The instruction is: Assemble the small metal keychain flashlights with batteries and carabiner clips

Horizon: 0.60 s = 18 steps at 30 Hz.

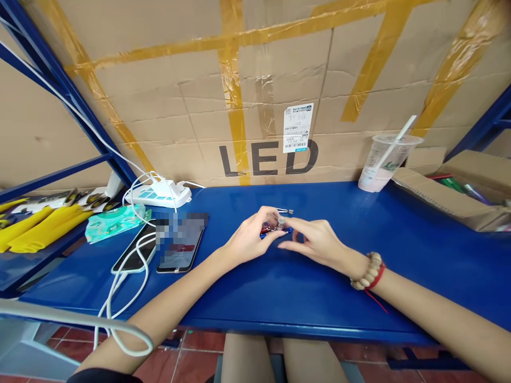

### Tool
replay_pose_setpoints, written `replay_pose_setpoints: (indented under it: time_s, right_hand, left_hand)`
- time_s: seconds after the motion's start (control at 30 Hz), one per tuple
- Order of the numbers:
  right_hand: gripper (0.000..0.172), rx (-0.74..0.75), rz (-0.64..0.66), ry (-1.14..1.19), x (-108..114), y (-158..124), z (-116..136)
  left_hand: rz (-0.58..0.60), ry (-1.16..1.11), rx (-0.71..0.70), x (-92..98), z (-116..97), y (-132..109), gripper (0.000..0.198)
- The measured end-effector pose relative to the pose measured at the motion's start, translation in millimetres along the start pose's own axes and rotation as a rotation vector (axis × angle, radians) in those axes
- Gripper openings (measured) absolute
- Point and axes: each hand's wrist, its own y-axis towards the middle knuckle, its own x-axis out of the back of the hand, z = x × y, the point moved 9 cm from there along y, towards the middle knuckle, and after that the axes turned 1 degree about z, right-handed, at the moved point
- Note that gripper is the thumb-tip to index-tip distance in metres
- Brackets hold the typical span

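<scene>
A small blue and red item with a round, silvery-clear knob (281,221) is held up over the middle of the blue table. Its exact kind is too small and too covered by fingers to tell. My left hand (248,235) pinches it from the left between thumb and fingers. From the right, my right hand (317,240) curls around its blue end; the index fingertip meets the item while the thumb hangs lower. Just behind the fingers lies a thin metal piece (286,211) on the tabletop. A bead bracelet and red string circle my right wrist.
Two phones (181,250) with white cables lie on the left, near a power strip (159,194) and a green tissue pack (114,223). A plastic cup with straw (379,165) and an open carton (439,197) stand right. A large cardboard box (191,106) walls the back.
</scene>
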Motion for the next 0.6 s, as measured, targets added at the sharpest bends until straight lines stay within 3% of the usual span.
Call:
replay_pose_setpoints:
  time_s: [0.23, 0.3, 0.4, 0.5, 0.6]
  right_hand:
    - [0.028, -0.186, -0.04, 0.024, -4, -2, -9]
    - [0.026, -0.233, -0.034, -0.012, -2, -2, -10]
    - [0.026, -0.287, -0.036, -0.054, 2, -3, -13]
    - [0.027, -0.314, -0.044, -0.026, 4, -5, -18]
    - [0.026, -0.325, -0.028, 0.011, 0, -7, -22]
  left_hand:
    - [0.01, -0.017, 0.115, -3.5, -3, 3, 0.02]
    - [0.055, 0.147, 0.097, -6.6, -14, 6, 0.023]
    - [0.103, 0.599, 0.025, -10.6, -40, -2, 0.038]
    - [-0.006, 0.811, -0.02, -1.5, -71, -38, 0.052]
    - [0.014, 0.7, -0.086, 5.9, -89, -94, 0.063]
